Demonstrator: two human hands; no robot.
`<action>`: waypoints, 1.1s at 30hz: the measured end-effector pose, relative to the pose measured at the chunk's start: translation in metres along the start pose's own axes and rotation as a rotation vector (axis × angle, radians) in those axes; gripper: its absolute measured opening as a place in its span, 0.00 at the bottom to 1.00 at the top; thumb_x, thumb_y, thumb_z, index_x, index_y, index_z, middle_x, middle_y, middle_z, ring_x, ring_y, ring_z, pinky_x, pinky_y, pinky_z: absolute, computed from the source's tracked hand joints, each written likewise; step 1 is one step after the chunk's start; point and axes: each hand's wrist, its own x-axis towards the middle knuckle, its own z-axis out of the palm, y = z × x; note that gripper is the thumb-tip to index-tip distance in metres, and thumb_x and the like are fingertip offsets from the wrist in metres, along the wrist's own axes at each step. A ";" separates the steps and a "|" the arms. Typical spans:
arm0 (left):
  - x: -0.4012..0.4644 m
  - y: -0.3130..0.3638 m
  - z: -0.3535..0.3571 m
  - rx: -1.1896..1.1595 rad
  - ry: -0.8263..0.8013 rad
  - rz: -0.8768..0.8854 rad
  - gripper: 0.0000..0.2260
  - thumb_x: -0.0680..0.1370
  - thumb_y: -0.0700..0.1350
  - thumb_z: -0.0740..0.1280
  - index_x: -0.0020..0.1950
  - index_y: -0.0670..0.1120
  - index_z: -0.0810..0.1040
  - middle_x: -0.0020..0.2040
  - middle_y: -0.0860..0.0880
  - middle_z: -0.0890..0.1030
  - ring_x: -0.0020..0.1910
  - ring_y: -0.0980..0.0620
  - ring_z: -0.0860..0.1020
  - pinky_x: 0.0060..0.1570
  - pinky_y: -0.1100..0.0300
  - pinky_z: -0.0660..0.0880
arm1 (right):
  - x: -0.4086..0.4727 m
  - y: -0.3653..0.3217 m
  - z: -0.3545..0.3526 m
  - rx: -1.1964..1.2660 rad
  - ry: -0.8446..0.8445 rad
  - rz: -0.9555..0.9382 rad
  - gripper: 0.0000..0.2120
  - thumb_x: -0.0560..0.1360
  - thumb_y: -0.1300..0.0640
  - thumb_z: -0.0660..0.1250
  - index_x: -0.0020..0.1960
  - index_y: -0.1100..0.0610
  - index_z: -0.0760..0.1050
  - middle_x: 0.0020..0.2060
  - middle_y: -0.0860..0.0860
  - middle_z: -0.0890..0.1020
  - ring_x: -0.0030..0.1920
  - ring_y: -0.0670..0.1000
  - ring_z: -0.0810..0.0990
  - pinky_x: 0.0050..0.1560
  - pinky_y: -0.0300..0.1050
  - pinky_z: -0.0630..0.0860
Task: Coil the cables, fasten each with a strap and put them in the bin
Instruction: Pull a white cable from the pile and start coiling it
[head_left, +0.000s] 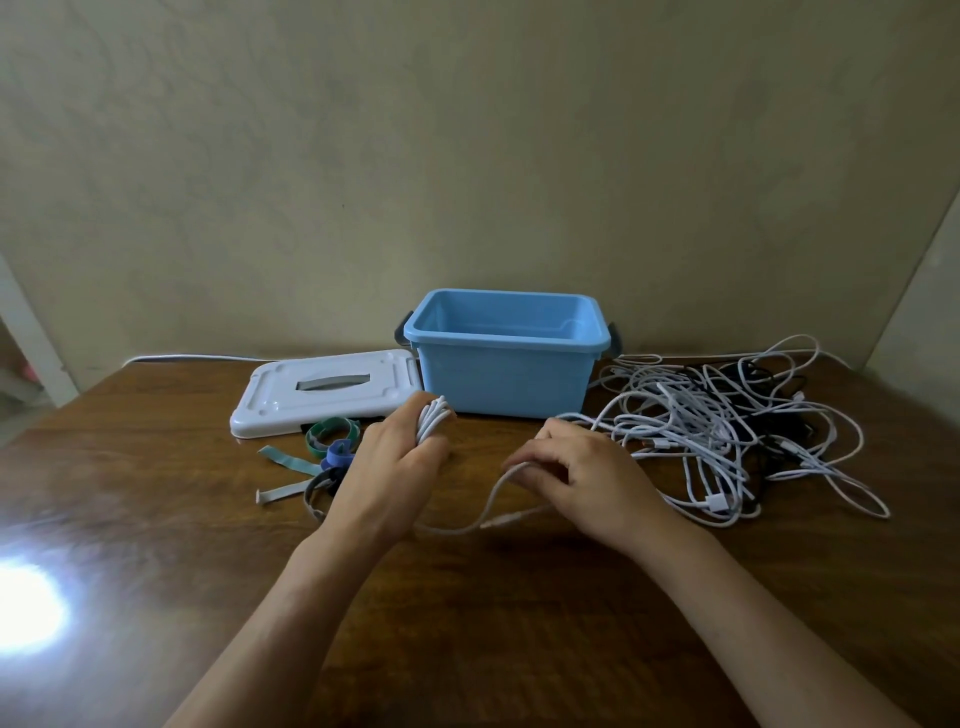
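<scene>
Both forearms were bare, no sleeves, and the left hand (395, 467) and right hand (587, 478) wore nothing either.

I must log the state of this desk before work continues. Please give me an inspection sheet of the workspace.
Surface: brown wooden table, strong light glare at its left.
Job's things: blue bin open, nothing visible inside; coloured straps loose beside the white lid.
Clutter: nothing seen.
Hands: left hand grips a white coil; right hand fingers pinch the trailing cable.
Cables: tangled heap, white and black, right of the bin.
Surroundings: plain beige wall.
</scene>
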 end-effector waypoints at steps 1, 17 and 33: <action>0.000 0.001 0.000 -0.004 0.004 -0.006 0.04 0.80 0.39 0.63 0.48 0.47 0.76 0.43 0.46 0.80 0.44 0.46 0.77 0.45 0.46 0.75 | -0.001 0.000 -0.001 0.009 -0.031 0.004 0.08 0.81 0.47 0.66 0.57 0.42 0.83 0.44 0.43 0.74 0.45 0.42 0.75 0.45 0.44 0.75; 0.004 -0.005 0.008 -0.093 0.017 0.041 0.07 0.81 0.46 0.62 0.48 0.47 0.78 0.32 0.49 0.76 0.30 0.50 0.72 0.32 0.55 0.71 | -0.003 -0.016 0.010 -0.081 -0.027 0.006 0.07 0.80 0.43 0.67 0.50 0.44 0.81 0.39 0.39 0.79 0.44 0.42 0.77 0.45 0.42 0.68; 0.003 -0.013 0.016 0.096 -0.189 0.139 0.22 0.74 0.71 0.57 0.41 0.54 0.78 0.36 0.52 0.80 0.34 0.56 0.77 0.38 0.53 0.77 | -0.003 -0.010 0.016 0.334 0.249 0.092 0.06 0.81 0.58 0.68 0.52 0.49 0.83 0.39 0.42 0.85 0.39 0.42 0.85 0.46 0.41 0.81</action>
